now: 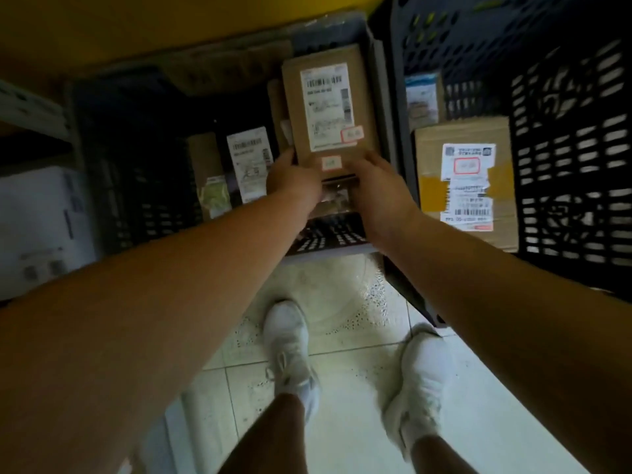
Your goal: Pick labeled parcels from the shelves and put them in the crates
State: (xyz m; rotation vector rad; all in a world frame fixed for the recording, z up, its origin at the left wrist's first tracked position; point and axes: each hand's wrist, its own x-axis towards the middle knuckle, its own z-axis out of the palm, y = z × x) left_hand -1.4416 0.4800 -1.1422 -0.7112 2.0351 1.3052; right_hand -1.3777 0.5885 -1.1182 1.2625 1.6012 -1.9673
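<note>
Both hands, left hand [292, 181] and right hand [378, 184], pinch flat brown labelled cardboard parcel [330, 107] by its near edge over dark slatted plastic crate [136, 186]; far end may tip.

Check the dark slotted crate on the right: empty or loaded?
Loaded. The dark slotted plastic crate on the right holds a brown cardboard box with a white label and a smaller pale packet behind it.

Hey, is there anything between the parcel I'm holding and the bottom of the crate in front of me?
Yes. Both hands, left and right, hold the flat brown cardboard parcel over the dark slotted plastic crate. Another labelled parcel lies inside to its left, and something blurred sits directly beneath it.
</note>
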